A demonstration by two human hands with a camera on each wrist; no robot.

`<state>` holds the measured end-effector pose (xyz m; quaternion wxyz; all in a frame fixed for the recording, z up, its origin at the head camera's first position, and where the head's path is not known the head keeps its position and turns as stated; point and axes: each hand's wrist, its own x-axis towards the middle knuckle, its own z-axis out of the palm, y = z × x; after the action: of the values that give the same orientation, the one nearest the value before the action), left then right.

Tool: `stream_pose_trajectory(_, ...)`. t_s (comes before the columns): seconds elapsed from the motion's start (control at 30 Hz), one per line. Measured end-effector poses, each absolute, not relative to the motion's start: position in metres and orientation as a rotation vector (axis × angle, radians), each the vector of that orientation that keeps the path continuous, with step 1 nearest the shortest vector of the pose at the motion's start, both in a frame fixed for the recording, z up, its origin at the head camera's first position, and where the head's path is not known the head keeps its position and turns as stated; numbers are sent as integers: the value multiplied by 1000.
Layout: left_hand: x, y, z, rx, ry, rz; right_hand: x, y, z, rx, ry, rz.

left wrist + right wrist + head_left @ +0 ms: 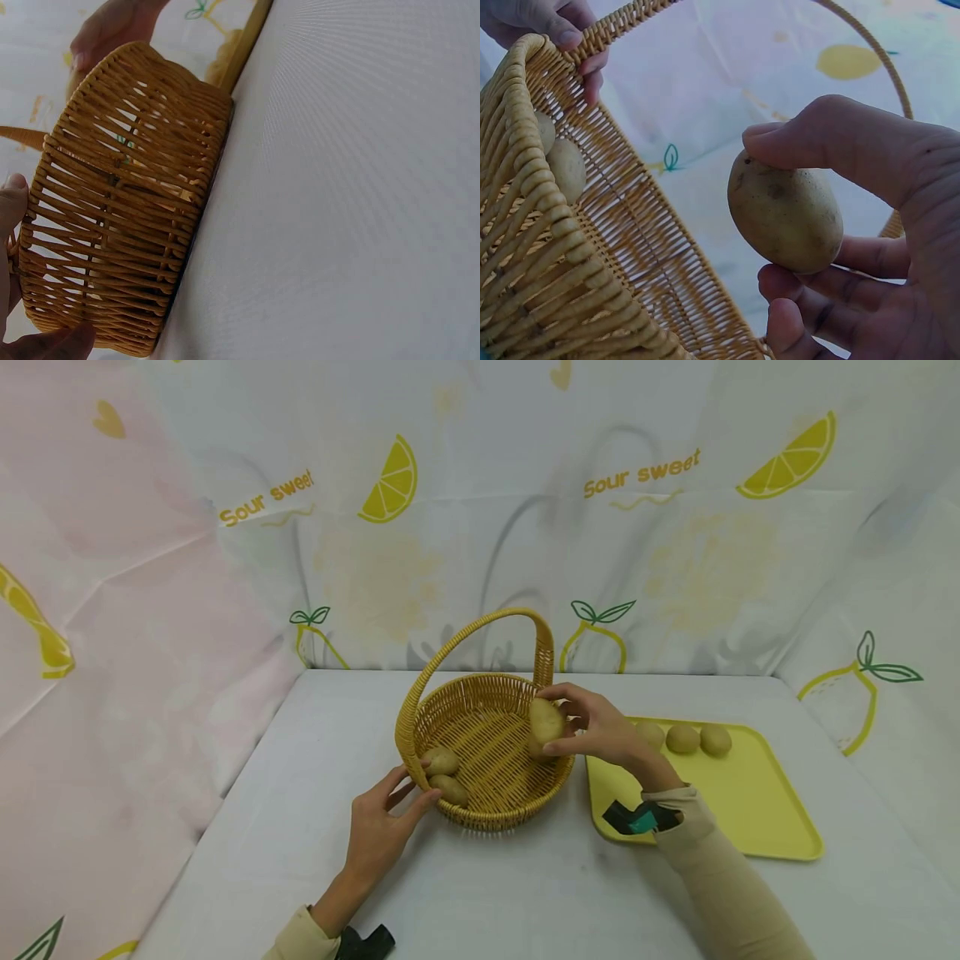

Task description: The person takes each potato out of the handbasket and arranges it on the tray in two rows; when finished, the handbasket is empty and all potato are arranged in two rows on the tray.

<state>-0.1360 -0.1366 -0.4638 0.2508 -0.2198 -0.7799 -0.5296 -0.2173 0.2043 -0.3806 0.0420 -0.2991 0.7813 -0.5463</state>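
Observation:
A round wicker basket (495,817) with a tall arched handle (471,628) stands mid-table. My left hand (381,827) grips its left rim by the foot of the handle, thumb and fingers spread along the wall. Over the basket's right side, my right hand (600,728) pinches a potato (784,214) between thumb and fingertips. Directly below it in the head view, another potato (537,750) shows partly inside the basket. Two more potatoes lie against the left inner wall, the rear potato (441,761) behind the front potato (449,791).
To the right lies a yellow tray (765,802), overlapped by the right forearm. Three potatoes (682,739) sit in a row along its far edge, the leftmost partly behind the hand. A printed cloth (480,543) hangs behind the white table (525,893).

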Motion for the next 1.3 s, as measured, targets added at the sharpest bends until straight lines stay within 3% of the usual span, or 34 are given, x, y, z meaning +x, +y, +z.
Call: stream_pose_trajectory(1.3, -136, -137, -464, -571, -2145, -1457, -179, 272, -398, -673, 2566, -1657)
